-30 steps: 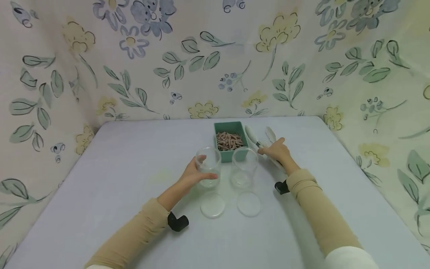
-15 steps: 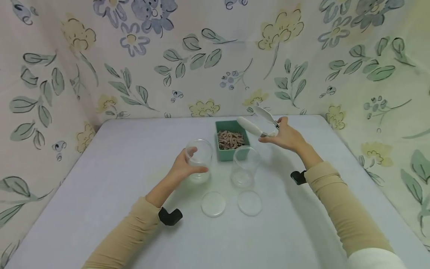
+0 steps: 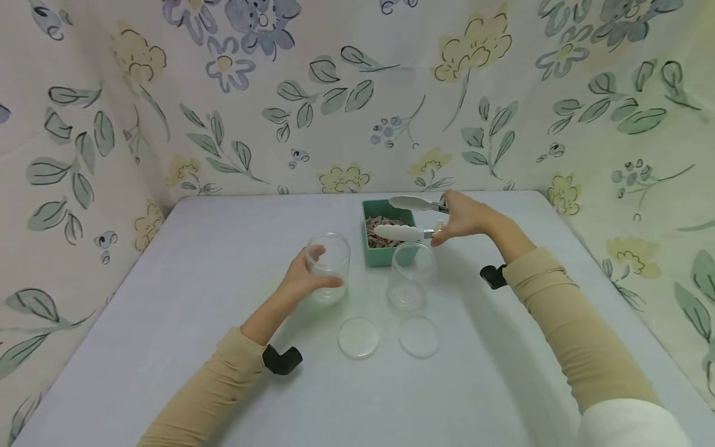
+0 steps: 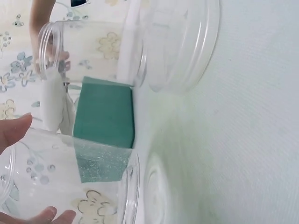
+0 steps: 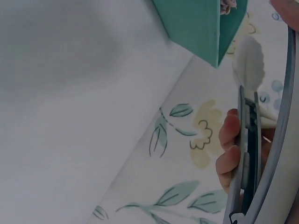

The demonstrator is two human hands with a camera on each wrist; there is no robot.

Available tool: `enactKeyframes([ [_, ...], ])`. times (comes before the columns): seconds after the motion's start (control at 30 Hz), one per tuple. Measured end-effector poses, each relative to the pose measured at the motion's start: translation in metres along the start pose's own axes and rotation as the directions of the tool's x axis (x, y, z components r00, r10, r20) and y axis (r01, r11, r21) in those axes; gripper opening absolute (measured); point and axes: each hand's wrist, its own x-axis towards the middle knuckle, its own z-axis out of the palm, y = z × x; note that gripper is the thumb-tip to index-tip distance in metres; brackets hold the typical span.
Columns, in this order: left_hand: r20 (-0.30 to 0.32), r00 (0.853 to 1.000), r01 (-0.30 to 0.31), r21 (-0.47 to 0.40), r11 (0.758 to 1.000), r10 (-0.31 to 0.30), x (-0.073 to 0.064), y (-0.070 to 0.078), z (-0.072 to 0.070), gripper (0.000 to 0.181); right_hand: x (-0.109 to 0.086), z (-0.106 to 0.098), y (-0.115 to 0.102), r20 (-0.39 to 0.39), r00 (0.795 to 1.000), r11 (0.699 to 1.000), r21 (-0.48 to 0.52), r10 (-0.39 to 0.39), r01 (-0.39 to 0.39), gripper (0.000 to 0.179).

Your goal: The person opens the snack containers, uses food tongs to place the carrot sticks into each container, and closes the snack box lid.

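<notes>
Thin brown strips (image 3: 384, 220) in the green rectangular plastic tub (image 3: 382, 257) are too small to identify, and white-headed metal tongs (image 3: 402, 233) above the tub cover part of them. Right of the tub, the right hand (image 3: 468, 217) hides most of the tongs' handles from the head camera. In the left wrist view, the tub's wall conceals the strips; the left hand (image 4: 14, 133) and its clear cylindrical plastic jar (image 4: 100, 172), nearer than the tub, are cut off. The right wrist view, dim and perhaps slightly blurred, crops the tub's top.
</notes>
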Motion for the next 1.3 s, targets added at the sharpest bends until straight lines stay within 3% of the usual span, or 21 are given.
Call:
enactKeyframes([
  [0.2,-0.075,0.996,-0.026,0.178,0.984,0.039,0.002,-0.001,0.0,0.091,0.002,-0.009,-0.008,0.059,0.997,0.993,-0.113,0.047,-0.041,0.102],
  [0.4,-0.121,0.992,-0.002,0.165,0.986,0.022,0.004,0.002,0.0,0.087,0.01,-0.013,-0.018,0.08,0.996,0.973,-0.229,0.026,-0.007,0.105],
  [0.7,-0.029,0.998,-0.045,0.18,0.983,0.051,0.001,0.005,0.0,0.078,0.027,-0.012,-0.035,0.12,0.991,0.937,-0.35,0.063,-0.017,0.101],
  [0.83,-0.028,0.998,-0.054,0.169,0.984,0.059,0.0,0.004,0.002,0.077,0.033,-0.008,-0.044,0.134,0.989,0.922,-0.386,0.069,-0.012,0.099],
  [1.07,-0.032,0.998,-0.054,0.168,0.984,0.06,0.0,0.003,0.006,0.079,0.044,0.0,-0.059,0.171,0.983,0.873,-0.487,0.062,0.029,0.093],
  [1.3,-0.024,0.996,-0.075,0.203,0.976,0.081,0.002,0.004,0.008,0.083,0.05,0.0,-0.063,0.204,0.973,0.881,-0.472,0.11,-0.001,0.087],
])
